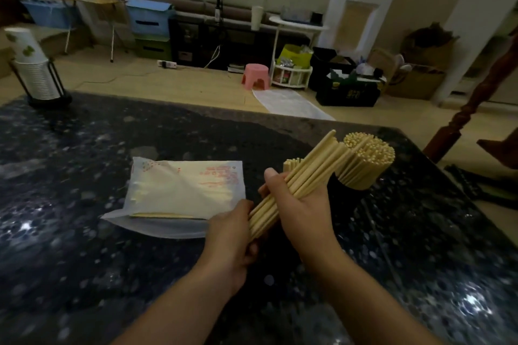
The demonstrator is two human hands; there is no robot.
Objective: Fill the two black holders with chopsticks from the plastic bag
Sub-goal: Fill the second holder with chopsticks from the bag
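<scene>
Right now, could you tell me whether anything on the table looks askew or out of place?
Mostly tidy. The bundle of chopsticks held by the left hand and right hand is uneven: one stick juts past the rest at the far end. The plastic bag lies flat with few sticks left. The full holder looks packed.
</scene>
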